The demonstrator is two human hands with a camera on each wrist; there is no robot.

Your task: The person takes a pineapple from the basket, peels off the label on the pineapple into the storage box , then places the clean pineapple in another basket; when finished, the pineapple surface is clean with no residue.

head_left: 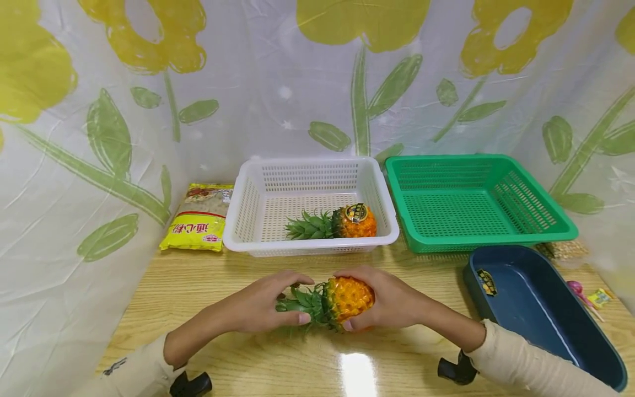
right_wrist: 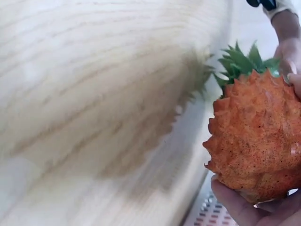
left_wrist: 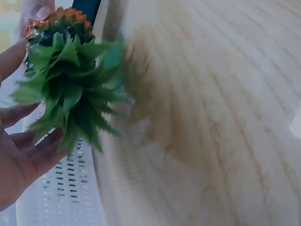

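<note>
A toy-like pineapple [head_left: 349, 300] lies sideways low over the wooden table in the head view, orange body to the right and green crown to the left. My right hand [head_left: 392, 298] grips the body's end, thumb on the near side and fingers over the far side. My left hand [head_left: 263, 303] curves round the leafy crown [left_wrist: 68, 89], with thumb and fingers on opposite sides. In the right wrist view the spiky orange body [right_wrist: 258, 136] rests against the right fingers. Part of the left hand's fingers is hidden behind the leaves.
A white basket [head_left: 310, 245] behind the hands holds another pineapple [head_left: 354, 220]. Right of it stands a green basket [head_left: 476, 201], with a dark blue tub [head_left: 516, 286] in front. A yellow food packet [head_left: 198, 218] lies at left. Small candy-like items [head_left: 600, 298] lie far right.
</note>
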